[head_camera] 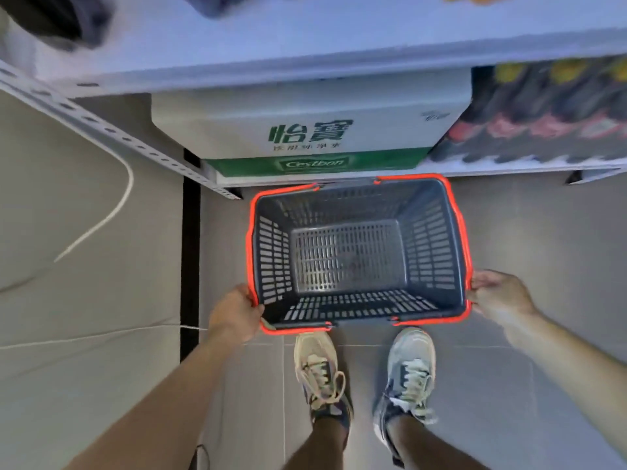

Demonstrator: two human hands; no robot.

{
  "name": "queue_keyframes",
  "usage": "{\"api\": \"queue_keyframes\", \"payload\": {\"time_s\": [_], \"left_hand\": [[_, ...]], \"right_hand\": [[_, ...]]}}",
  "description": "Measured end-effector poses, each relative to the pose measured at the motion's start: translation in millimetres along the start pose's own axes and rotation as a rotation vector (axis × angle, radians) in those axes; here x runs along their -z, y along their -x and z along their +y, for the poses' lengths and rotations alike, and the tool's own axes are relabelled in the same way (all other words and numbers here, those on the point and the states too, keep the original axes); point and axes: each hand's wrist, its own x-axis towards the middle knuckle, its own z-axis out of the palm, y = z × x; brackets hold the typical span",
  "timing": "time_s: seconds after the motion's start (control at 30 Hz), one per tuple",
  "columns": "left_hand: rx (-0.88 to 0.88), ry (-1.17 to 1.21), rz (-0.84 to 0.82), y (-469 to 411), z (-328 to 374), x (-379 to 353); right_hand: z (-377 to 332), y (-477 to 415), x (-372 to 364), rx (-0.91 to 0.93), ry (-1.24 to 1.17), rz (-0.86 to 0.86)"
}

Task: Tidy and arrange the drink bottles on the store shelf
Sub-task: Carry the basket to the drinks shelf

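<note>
Bottles (543,123) far beyond the right hand (502,296): motion-blurred, labels unreadable, cut by the frame edge. Dark shape (61,18) on the shelf (305,45), far beyond the left hand (235,310): blurred, unidentifiable. Left fingertips hidden behind the basket (251,252) rim.

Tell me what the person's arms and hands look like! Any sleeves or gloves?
The left arm and right arm are bare as far as the picture shows, with no sleeves. The left hand and right hand wear no gloves, and I can see no watch, bracelet or ring.
</note>
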Motion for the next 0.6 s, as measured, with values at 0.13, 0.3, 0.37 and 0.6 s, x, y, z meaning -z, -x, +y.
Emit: {"api": "queue_keyframes", "payload": {"time_s": [0.13, 0.3, 0.37, 0.6], "left_hand": [[0.026, -0.060, 0.064, -28, 6, -4], [0.078, 0.161, 0.027, -30, 6, -5], [0.103, 0.287, 0.035, -16, 7, 0], [-0.053, 0.600, 0.058, 136, 37, 58]], "right_hand": [[6, -18, -27, -0.051, -0.065, -0.059], [-1, -17, -38, -0.050, -0.067, -0.073], [-13, 0, -39, -0.023, 0.002, -0.090], [-91, 152, 14, 0.225, 0.085, -0.049]]}}
